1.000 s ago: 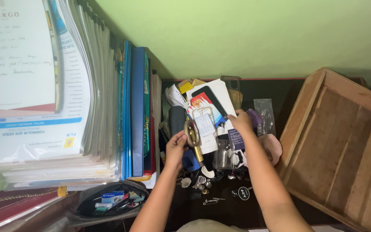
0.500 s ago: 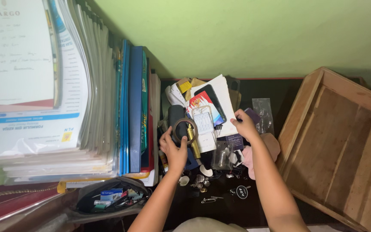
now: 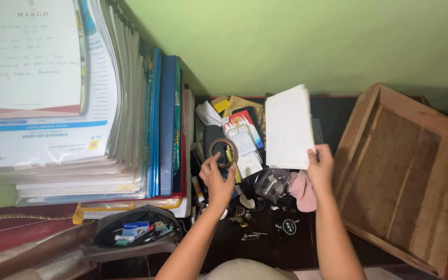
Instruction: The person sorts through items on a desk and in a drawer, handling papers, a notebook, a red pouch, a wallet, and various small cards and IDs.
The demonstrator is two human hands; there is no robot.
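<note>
Lifted since half a second ago, the white paper stack (image 3: pixel 289 127) now stands upright off the pile, pinched at its lower right corner by the right hand (image 3: pixel 320 167), thumb in front and fingers behind, uncovering the clutter beneath. Left hand (image 3: pixel 218 179) keeps a loose, curled grip on the tape roll (image 3: pixel 223 151), fingertips on its lower rim, holding it on edge above the clutter. Just beside lie a striped card (image 3: pixel 245 146), a pink cloth (image 3: pixel 304 189) and small metal bits; binders (image 3: pixel 164 124) stand left, a wooden tray (image 3: pixel 405 171) right.

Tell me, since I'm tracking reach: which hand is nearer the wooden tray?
Right. The right hand, holding a white paper pad, is just beside the wooden tray; the left hand is farther away, at the tape roll.
</note>
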